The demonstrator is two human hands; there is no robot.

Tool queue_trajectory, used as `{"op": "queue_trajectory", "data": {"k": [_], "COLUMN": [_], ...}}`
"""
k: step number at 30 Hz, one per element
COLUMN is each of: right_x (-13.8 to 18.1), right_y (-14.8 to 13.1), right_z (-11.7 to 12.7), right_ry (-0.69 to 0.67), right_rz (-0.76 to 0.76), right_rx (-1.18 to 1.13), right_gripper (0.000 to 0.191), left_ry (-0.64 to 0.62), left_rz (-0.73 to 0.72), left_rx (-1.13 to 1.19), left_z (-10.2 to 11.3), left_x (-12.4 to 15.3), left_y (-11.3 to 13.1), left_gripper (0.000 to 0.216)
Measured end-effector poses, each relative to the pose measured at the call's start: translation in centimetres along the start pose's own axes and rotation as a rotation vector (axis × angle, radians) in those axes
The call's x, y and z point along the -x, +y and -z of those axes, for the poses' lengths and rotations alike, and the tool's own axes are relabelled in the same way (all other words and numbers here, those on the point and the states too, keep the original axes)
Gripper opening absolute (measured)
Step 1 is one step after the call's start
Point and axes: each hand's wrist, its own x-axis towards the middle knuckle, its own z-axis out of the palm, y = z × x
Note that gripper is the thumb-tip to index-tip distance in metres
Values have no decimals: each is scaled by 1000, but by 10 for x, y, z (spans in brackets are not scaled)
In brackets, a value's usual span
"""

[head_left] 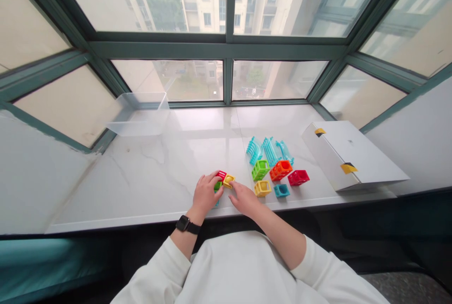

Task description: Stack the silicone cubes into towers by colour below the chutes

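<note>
smooth plastic blocks, translucent plastic curved pieces, glossy marbled sill, matt cloth sleeves

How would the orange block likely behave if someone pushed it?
The orange block is probably light, since its walls have openings. Its boxy, flat-sided shape suggests sliding rather than rolling. The smooth, shiny windowsill may let it slip easily.

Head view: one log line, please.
left hand: around red block, green block; right hand: touching yellow block; loose blocks: right of hands; cyan tracks: behind loose blocks
</note>
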Motion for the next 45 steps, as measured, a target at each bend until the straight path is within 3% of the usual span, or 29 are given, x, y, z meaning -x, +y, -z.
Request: {"op": "queue_trajectory", "data": {"k": [9, 13, 18, 22, 25, 28, 31, 34, 36, 39, 45], "right_x": [26, 39, 49, 54, 55, 55, 55, 57, 59, 62, 60], "right_y": [1, -5, -13, -17, -21, -27, -33, -37, -38, -39, -37], "right_z": [9, 25, 50, 62, 65, 66, 66, 68, 70, 72, 68], "right_ry": [41, 97, 226, 303, 334, 342, 336, 319, 312, 341, 440], "right_rz": [-35, 13, 102, 154, 211, 267, 306, 331, 350, 356, 247], "right_rx": [-91, -210, -399, -520, -567, -577, -569, -552, -535, -547, -580], "right_gripper": [37, 32, 30, 34, 36, 37, 39, 40, 41, 46, 66], "left_ry": [62, 80, 247, 381, 293, 153, 108, 129, 137, 109, 11], "left_rz": [15, 116, 331, 421, 348, 188, 25, -51, -54, 3, 246], "left_rx": [15, 280, 564, 714, 858, 898, 746, 601, 584, 645, 1007], "left_z": [-1, 3, 26, 51, 65, 75, 79, 80, 80, 78, 66], "left_x": [-7, -11, -15, -16, -15, -13, -11, -11, -12, -12, -9], "left_y": [-8, -14, -22, -8, 18, 46, 66, 73, 74, 73, 83], "left_gripper": [27, 29, 36, 35, 33, 36, 43, 24, 13, 18, 34]}}
